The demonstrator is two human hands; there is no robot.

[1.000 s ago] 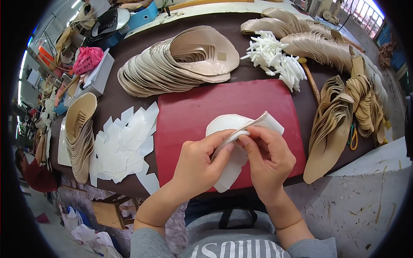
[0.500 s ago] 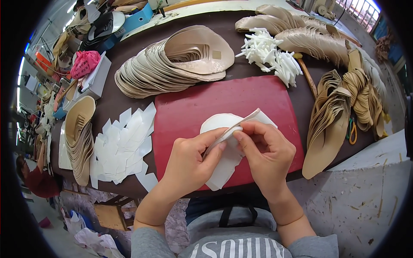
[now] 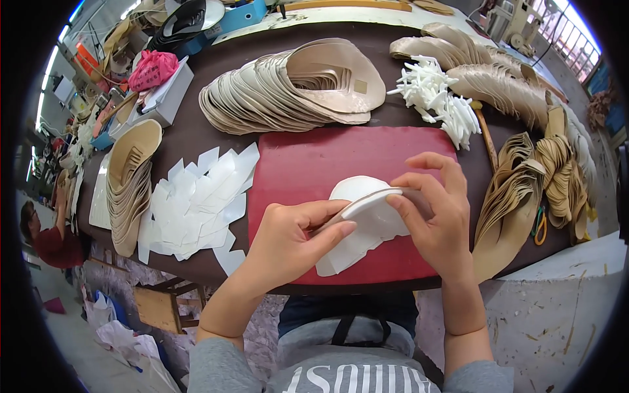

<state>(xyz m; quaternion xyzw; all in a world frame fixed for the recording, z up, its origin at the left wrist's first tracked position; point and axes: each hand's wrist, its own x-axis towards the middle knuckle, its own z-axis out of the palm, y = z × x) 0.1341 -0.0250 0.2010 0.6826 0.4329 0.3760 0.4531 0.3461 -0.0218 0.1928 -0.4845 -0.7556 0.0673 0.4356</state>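
Observation:
Over a red mat (image 3: pixel 301 157) I hold a shoe upper piece (image 3: pixel 367 236) with a white lining and a thin beige edge, bent into an arch. A short white padding strip (image 3: pixel 367 204) lies along its top edge. My left hand (image 3: pixel 285 239) is closed, pinching the upper's left side between thumb and fingers near the strip's end. With thumb and index finger my right hand (image 3: pixel 439 226) grips the edge at the strip's other end; its remaining fingers are raised apart. The lower part of the upper hangs down close to the mat.
Behind the mat lies a stack of beige uppers (image 3: pixel 275 92), with a heap of white padding strips (image 3: pixel 439 101) to its right. White cut sheets (image 3: pixel 190 209) spread at left. Tan pieces (image 3: pixel 511 196) and a wooden-handled tool (image 3: pixel 485 134) lie right. Another person (image 3: pixel 52 236) is at far left.
My right hand has slid outward to the right along the edge, its fingers lifting. The padding strip now shows along the arched edge. The view has shifted slightly.

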